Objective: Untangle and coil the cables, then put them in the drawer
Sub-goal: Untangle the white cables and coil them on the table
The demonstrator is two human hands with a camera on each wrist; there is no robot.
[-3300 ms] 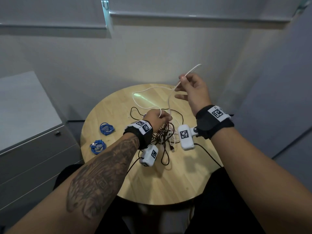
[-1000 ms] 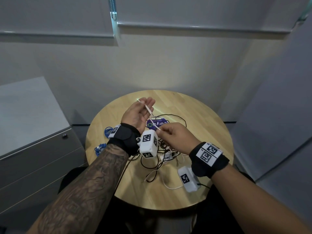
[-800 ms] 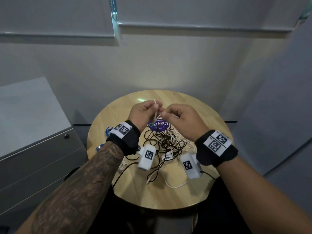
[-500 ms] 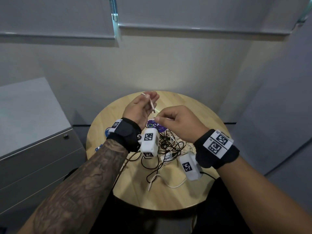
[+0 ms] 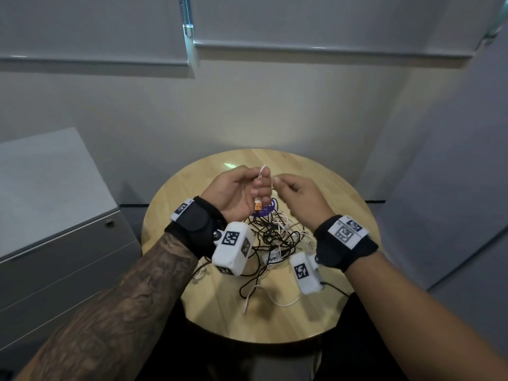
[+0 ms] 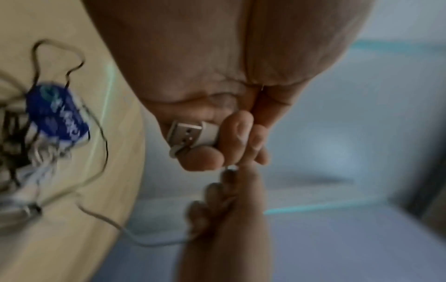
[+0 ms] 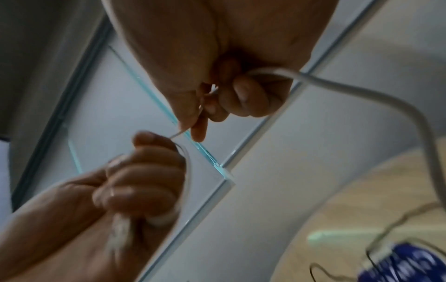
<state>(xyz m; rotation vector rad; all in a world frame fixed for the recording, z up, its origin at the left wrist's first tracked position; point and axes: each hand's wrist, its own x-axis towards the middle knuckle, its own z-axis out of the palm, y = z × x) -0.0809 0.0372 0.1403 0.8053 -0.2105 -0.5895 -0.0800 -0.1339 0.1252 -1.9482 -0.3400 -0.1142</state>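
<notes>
My left hand (image 5: 247, 188) is raised over the round wooden table (image 5: 343, 312) and grips a white cable (image 5: 264, 171) wound round its fingers. The cable's USB plug (image 6: 190, 135), orange inside, hangs below the fingers (image 5: 258, 207). My right hand (image 5: 286, 188) is close beside it and pinches the same white cable (image 7: 362, 89), which runs down to the table. Under both hands lies a tangle of black and white cables (image 5: 277, 237) with a purple round tag (image 5: 264, 213).
A grey drawer cabinet (image 5: 55, 229) with a lock (image 5: 110, 223) stands left of the table, its drawers closed. A loose white cable end (image 5: 247, 303) lies near the table's front edge. Walls close in behind and to the right.
Since 3.3 s ago the long white cable has been drawn in from the table. Over the last second the hands kept meeting and parting, and loops have gathered on my left fingers.
</notes>
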